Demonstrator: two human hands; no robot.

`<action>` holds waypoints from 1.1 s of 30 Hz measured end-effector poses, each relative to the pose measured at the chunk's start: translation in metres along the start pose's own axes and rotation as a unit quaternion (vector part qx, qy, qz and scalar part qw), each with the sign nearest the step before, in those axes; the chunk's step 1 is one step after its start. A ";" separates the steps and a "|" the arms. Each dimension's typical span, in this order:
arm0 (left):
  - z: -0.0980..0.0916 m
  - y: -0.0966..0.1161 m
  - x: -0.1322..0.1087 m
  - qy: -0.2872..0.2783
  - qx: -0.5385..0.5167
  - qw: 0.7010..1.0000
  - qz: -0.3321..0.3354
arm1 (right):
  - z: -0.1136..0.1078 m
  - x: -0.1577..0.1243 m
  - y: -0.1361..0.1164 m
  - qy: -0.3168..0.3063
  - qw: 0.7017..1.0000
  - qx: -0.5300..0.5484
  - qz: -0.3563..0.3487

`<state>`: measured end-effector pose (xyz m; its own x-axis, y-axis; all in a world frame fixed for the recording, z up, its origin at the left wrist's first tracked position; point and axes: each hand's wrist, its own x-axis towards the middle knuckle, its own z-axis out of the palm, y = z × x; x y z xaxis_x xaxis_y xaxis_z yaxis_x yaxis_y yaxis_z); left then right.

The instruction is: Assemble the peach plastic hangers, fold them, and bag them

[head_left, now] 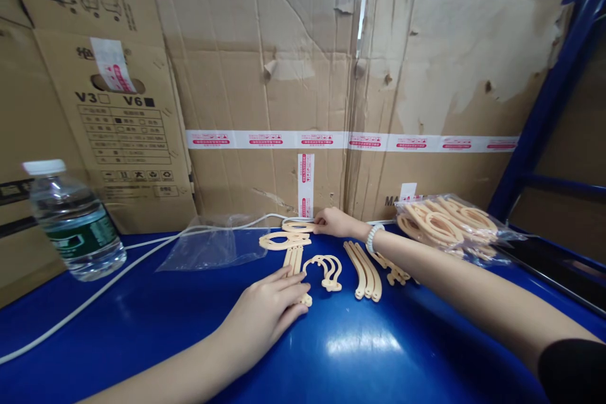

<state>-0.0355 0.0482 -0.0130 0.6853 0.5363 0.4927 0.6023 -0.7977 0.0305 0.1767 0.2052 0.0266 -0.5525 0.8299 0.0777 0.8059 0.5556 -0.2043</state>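
Note:
My left hand [269,300] lies over a row of slim, straight beige strips [294,259], its fingers stretched across them and the thumb apart. The strips' near ends show between thumb and fingers. At the back, the fingers of my right hand [338,222] are closed on the end of a flat beige oval ring piece [297,226]. Just in front of it sits a similar ring piece [281,240]. Nested curved hook-like pieces [334,268] lie right of my left hand. Farther right are several long, gently curved strips [363,273].
Small beige parts [396,273] lie partly beneath my right forearm. A clear bag of beige pieces [445,224] stands at right. At left are a water bottle [76,227], a white cable [89,300] and an empty plastic bag [213,246]. Cardboard [265,88] walls the back.

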 end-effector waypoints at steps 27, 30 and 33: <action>-0.003 0.010 0.002 0.066 0.084 0.980 0.166 | 0.005 0.001 0.012 0.015 0.954 0.281 0.100; -0.002 0.010 0.002 0.053 0.078 0.983 0.156 | 0.007 -0.003 0.012 0.031 0.920 0.374 0.115; -0.002 0.010 0.002 0.047 0.073 0.985 0.152 | 0.008 -0.010 0.010 0.070 0.875 0.464 0.115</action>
<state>-0.0291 0.0411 -0.0102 0.8061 0.2457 0.5383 0.4328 -0.8652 -0.2532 0.1888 0.2024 0.0163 -0.3133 0.9490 0.0360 0.3364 0.1464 -0.9303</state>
